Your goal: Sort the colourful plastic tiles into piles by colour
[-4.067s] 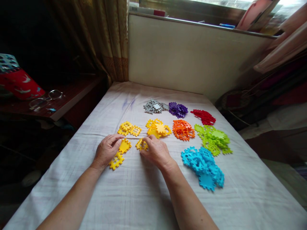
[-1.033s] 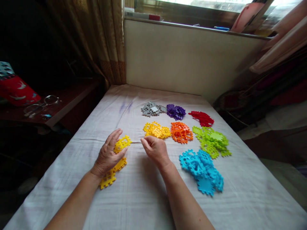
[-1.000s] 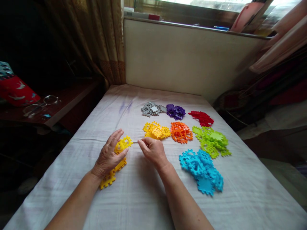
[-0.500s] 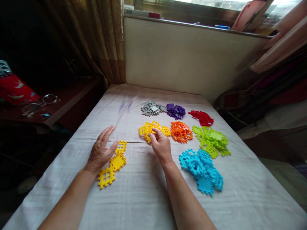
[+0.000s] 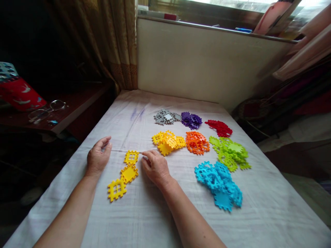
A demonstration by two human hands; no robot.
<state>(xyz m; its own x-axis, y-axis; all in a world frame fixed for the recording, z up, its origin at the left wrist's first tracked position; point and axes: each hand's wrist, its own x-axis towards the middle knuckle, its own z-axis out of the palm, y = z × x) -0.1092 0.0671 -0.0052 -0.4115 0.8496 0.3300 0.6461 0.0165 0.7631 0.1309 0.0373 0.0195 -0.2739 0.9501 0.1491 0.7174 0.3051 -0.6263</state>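
Note:
Three yellow interlocking tiles lie in a slanting row between my hands: a windowed tile (image 5: 131,157) at the top, a solid tile (image 5: 129,173) in the middle and another windowed tile (image 5: 117,189) closest to me. To their left, my left hand (image 5: 99,156) is loosely bent, empty and apart from them. My right hand (image 5: 156,168) rests low over the cloth on their right, its fingers pointing at the top tile with a small gap. Nothing shows in its fingers. Just beyond it is a pile of yellow tiles (image 5: 165,146).
More tile piles cover the right side: orange (image 5: 198,143), blue (image 5: 214,179), lime green (image 5: 232,151), red (image 5: 219,128), purple (image 5: 191,120) and grey (image 5: 163,117). The white cloth (image 5: 144,213) has creases. Glasses (image 5: 57,105) and a red container (image 5: 22,94) sit on a dark side table.
My right hand has moved from the yellow pile leftward and nearer, beside the row of three yellow tiles. My left hand has drawn back to the left, away from the row.

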